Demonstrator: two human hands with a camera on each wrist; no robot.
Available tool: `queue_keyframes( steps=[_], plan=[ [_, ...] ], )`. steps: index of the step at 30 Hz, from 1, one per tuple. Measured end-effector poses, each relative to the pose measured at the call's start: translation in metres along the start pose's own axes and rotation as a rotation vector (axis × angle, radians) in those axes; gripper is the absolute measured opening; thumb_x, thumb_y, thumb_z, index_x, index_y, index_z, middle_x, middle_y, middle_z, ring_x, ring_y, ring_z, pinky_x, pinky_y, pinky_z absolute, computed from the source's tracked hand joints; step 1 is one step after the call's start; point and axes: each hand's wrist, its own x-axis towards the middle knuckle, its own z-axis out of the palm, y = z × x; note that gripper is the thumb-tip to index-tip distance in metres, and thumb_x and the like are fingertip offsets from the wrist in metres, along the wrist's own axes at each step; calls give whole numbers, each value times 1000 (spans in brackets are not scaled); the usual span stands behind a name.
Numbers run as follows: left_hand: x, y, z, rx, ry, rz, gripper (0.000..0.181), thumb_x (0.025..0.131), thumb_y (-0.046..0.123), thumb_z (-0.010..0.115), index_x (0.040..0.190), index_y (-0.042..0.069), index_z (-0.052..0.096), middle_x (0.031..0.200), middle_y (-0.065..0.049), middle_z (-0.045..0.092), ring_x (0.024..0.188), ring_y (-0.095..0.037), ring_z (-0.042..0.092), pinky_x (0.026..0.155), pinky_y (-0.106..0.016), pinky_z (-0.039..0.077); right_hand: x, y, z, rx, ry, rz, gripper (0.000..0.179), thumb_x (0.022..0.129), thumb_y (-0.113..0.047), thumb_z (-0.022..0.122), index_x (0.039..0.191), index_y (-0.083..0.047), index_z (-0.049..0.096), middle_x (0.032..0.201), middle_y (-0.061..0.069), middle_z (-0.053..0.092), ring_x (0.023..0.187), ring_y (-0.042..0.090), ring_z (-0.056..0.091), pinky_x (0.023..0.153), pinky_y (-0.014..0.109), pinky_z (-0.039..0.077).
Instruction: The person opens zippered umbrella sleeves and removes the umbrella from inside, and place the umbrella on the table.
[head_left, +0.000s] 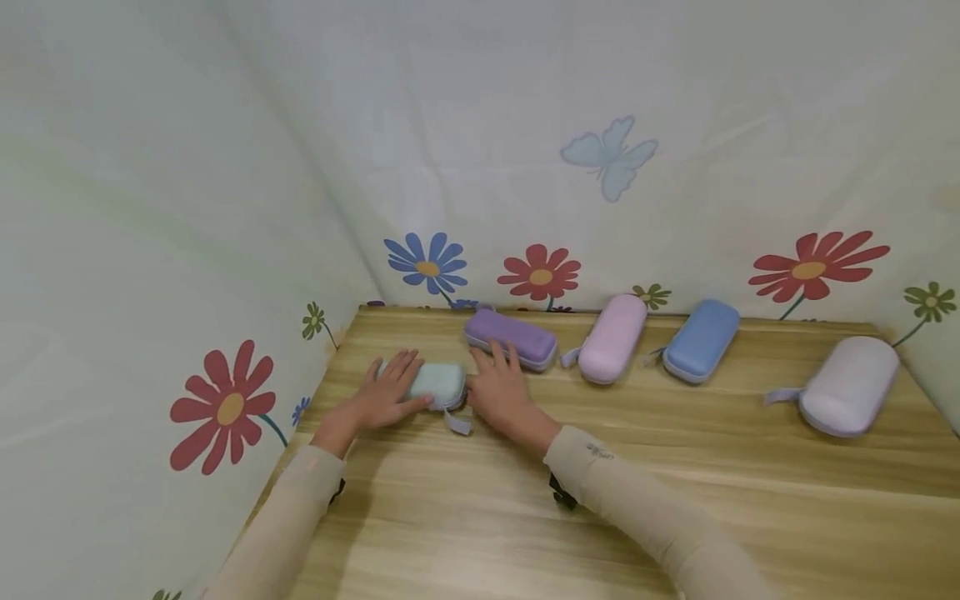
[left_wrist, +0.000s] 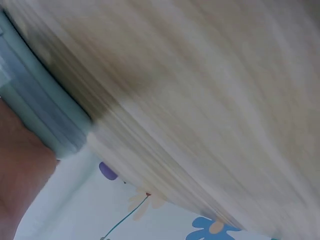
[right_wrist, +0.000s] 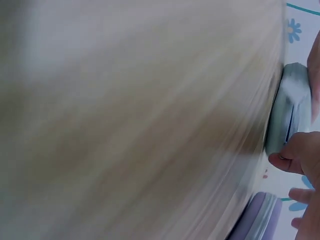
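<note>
A mint green zippered glasses case [head_left: 441,382] lies on the wooden table at the far left. My left hand [head_left: 381,397] holds its left part, fingers over the top and thumb along the front side. At the right end is my right hand [head_left: 501,395]; in the right wrist view its thumb and forefinger pinch at the zipper edge, hiding the zipper pull. A dark line along the zipper [right_wrist: 289,125] shows beside those fingers. From the case's front right hangs a grey strap [head_left: 458,423]. Just behind my right fingertips sits a purple case [head_left: 517,335].
Rightward along the back stand a pink case [head_left: 613,337], a blue case [head_left: 702,340] and a whitish case [head_left: 851,385], each with a strap. A flowered white curtain [head_left: 480,192] borders the wooden table [head_left: 450,525] behind and at the left.
</note>
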Motion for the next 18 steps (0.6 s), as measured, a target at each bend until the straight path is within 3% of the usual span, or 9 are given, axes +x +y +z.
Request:
queue_keyframes(
  steps=[5,10,14,16,18],
  plan=[
    [-8,-1,2,4,14,145,74,103,56,46,156,4,37,162,-17,33,151,-43,23,116,-69,10,-5,13,-2,-13,37,-104,15,96,-31,68,93,-25,82,149,7,51,146,39,33,117,62,25],
    [-8,-4,0,-31,-9,174,72,105,55,44,158,7,35,164,-15,31,153,-38,21,119,-65,7,-6,20,-5,-5,59,-178,17,97,-32,67,90,-27,81,152,7,48,145,41,34,115,63,28],
    [-5,2,3,-33,-9,116,70,106,54,41,158,8,34,166,-14,27,154,-36,17,120,-63,4,-10,22,-4,28,58,-176,15,96,-31,69,88,-27,81,153,9,48,145,42,33,114,63,29],
    [-5,10,4,-14,7,33,73,107,56,38,160,7,29,167,-17,21,155,-40,13,119,-67,4,-11,23,-3,54,52,-180,14,95,-30,70,88,-26,81,153,11,47,144,44,33,114,64,29],
    [-6,22,2,-6,15,-90,80,106,60,34,162,6,21,168,-21,12,154,-45,7,116,-71,5,-10,25,-3,75,42,-194,13,95,-29,69,88,-26,80,153,13,47,143,45,34,113,65,29]
  ],
)
